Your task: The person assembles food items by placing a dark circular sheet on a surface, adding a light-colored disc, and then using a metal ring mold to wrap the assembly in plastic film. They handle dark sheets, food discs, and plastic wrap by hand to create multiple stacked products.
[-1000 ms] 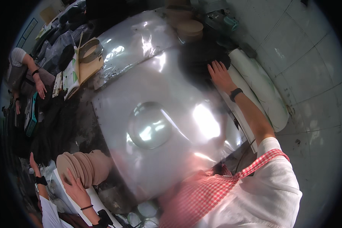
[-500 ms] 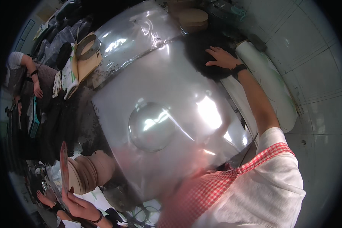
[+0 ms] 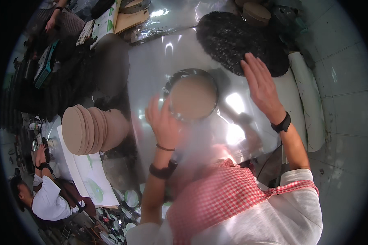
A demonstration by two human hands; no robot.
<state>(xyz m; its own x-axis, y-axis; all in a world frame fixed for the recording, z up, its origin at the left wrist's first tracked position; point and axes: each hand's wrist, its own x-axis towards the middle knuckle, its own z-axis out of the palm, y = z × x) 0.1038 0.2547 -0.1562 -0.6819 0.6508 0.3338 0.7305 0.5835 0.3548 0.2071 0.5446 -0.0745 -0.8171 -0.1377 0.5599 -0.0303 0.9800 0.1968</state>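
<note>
Over the middle of the clear plastic sheet is a round brown board disc. A dark, shiny rim shows around it. My left hand grips the disc at its left edge; the fingers are a little blurred. My right hand is open, fingers stretched out and close together, its tips on the near edge of a flat, round black fibrous mat. The mat lies over the sheet's far right part.
A stack of similar brown discs stands left of the sheet, near white printed paper. A white roll lies along the right. Another person is at lower left, and another arm shows at upper left.
My left hand has brought a brown disc from beside the stack to the middle of the sheet. My right hand has shifted to the mat's near edge, and the view has turned.
</note>
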